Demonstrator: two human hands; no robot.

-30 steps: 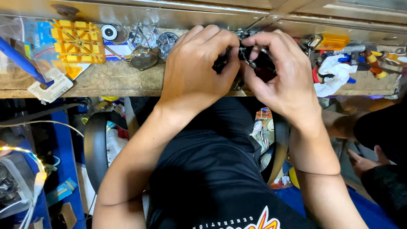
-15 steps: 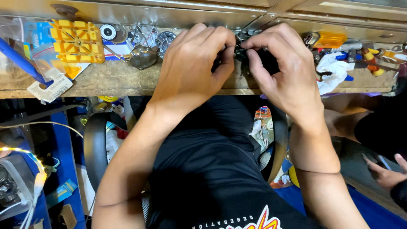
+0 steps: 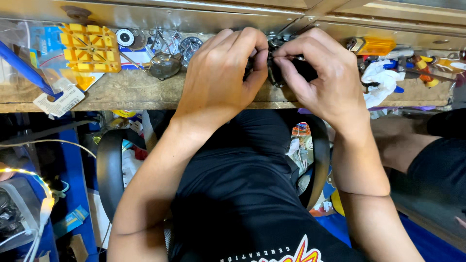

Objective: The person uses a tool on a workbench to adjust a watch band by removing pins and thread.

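My left hand [image 3: 221,73] and my right hand [image 3: 318,73] meet over the worn wooden bench [image 3: 131,92], fingers curled around one small dark object [image 3: 274,73] held between them. Most of that object is hidden by my fingers, so its kind is unclear. My right thumb and forefinger pinch at its top, where a thin dark tool tip shows. My forearms reach up from my lap, over a black shirt.
On the bench lie a yellow plastic holder block [image 3: 91,47], a round metal case part [image 3: 165,65], a white tag [image 3: 60,101], a white cloth [image 3: 383,80], an orange box [image 3: 376,46] and small coloured tools. Another person's leg [image 3: 407,145] sits at the right.
Both hands have stayed locked on the dark object, with only small finger shifts. The other person's hand, seen at the lower right earlier, has left the view.
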